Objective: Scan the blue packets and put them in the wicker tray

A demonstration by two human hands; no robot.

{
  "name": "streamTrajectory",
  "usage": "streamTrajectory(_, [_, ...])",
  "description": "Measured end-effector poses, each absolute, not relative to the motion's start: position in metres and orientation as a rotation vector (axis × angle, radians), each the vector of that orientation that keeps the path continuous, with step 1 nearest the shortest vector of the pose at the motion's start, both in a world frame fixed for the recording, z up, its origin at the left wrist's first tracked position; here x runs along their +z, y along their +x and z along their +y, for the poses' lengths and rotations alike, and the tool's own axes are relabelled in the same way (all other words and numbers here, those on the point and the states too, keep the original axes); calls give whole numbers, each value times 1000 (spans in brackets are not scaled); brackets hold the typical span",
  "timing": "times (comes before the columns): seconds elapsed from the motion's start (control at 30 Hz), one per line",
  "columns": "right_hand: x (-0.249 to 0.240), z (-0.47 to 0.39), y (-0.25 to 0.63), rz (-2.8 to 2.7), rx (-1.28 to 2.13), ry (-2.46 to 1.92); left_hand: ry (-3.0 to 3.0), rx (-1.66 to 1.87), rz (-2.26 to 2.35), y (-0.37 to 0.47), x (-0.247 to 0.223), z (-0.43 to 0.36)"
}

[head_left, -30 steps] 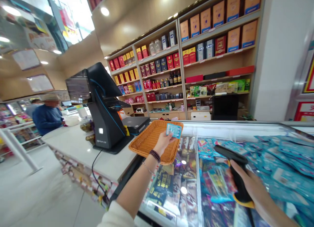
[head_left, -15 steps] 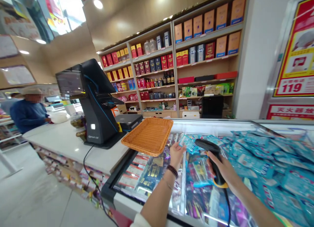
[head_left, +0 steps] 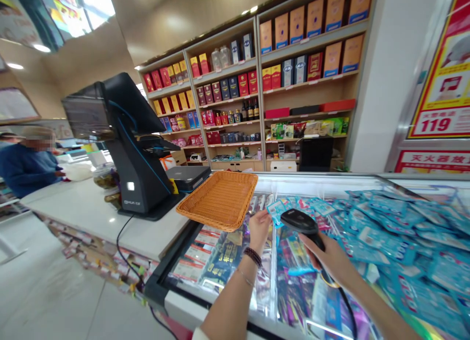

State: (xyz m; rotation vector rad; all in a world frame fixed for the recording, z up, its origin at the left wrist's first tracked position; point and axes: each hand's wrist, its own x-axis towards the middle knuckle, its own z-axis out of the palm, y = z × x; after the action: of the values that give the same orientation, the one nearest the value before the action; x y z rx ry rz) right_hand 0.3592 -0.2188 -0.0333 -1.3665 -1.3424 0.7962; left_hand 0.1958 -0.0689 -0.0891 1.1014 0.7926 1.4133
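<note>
My left hand [head_left: 259, 230] pinches the edge of a light-blue plastic packet [head_left: 278, 210] over the glass-topped case. In my right hand [head_left: 326, 255] is a black handheld barcode scanner [head_left: 299, 221], its fingers wrapped round the grip and its cable hanging down. The scanner's head points left and is close to the packet; whether they touch I cannot tell. To the right lies a heap of similar blue packets [head_left: 389, 244]. An orange woven basket [head_left: 216, 203] with nothing in it sits left of my left hand.
A black checkout terminal [head_left: 137, 168] stands on the white counter [head_left: 88, 210] at left, a black cable [head_left: 123, 259] running down the counter's front. Behind the case rise shelves of boxed goods [head_left: 227, 87]. A person in blue [head_left: 27, 161] is at the counter's far left.
The scanner in my right hand has moved a little left, closer to the packet. My left hand still pinches the packet. The whole view has shifted slightly.
</note>
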Motion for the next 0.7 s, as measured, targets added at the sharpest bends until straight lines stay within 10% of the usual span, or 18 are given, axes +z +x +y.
streamTrajectory(0.7, [-23, -226, 356, -1371, 873, -1346, 1080, 1431, 822, 191, -93, -64])
